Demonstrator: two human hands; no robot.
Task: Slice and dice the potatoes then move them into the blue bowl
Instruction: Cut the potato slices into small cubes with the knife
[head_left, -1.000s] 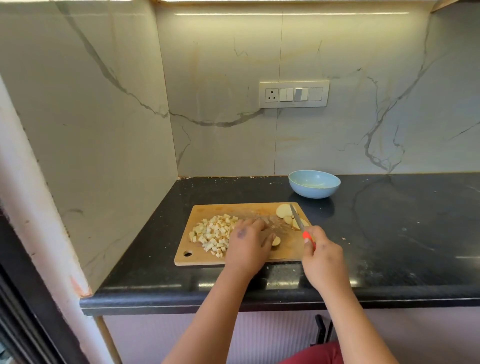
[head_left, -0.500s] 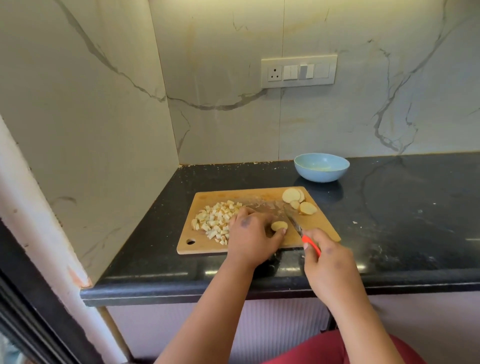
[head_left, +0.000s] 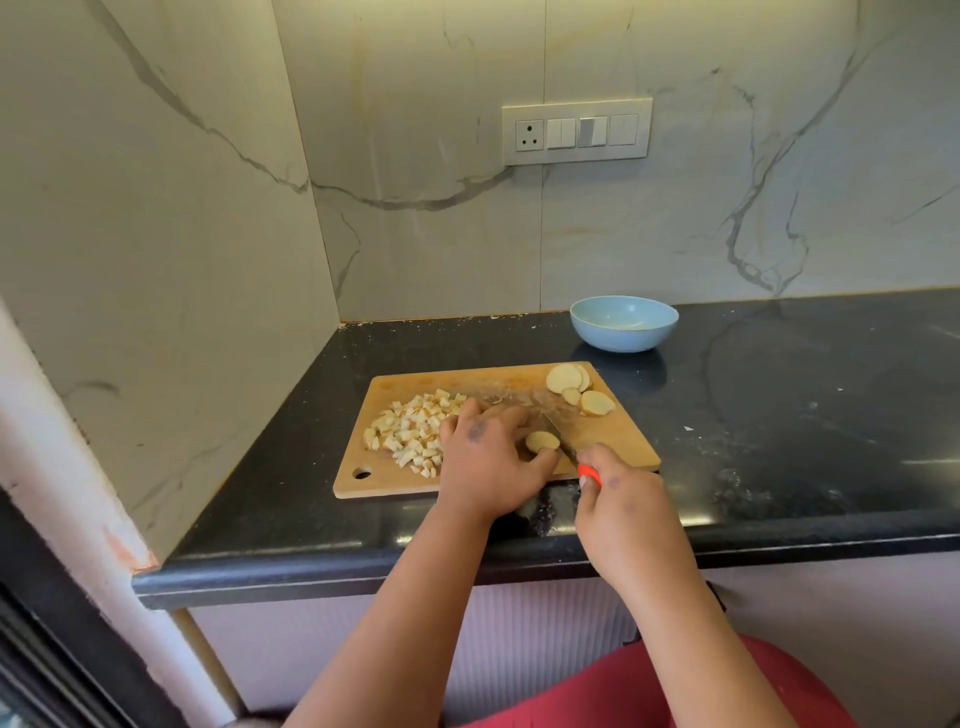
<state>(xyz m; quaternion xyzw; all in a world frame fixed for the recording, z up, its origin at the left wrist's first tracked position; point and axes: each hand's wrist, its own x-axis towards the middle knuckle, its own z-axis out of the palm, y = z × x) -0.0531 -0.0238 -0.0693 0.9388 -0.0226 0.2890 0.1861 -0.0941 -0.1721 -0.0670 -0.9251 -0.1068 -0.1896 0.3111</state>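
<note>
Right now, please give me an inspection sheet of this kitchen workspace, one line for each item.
Surface: black counter, pale specks; wooden cutting board on it.
Job's things: diced potato pile on board's left; potato slices at far right corner; blue bowl behind the board.
Clutter: nothing seen.
Grips: left hand holds one potato slice; right hand grips red-handled knife.
Cables: nothing seen.
Surroundings: marble walls, switch panel.

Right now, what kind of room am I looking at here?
Most likely a home kitchen corner. A black stone countertop meets marble-look walls carrying a switch and socket panel, and a wooden cutting board on it holds diced potato beside a blue bowl.
</note>
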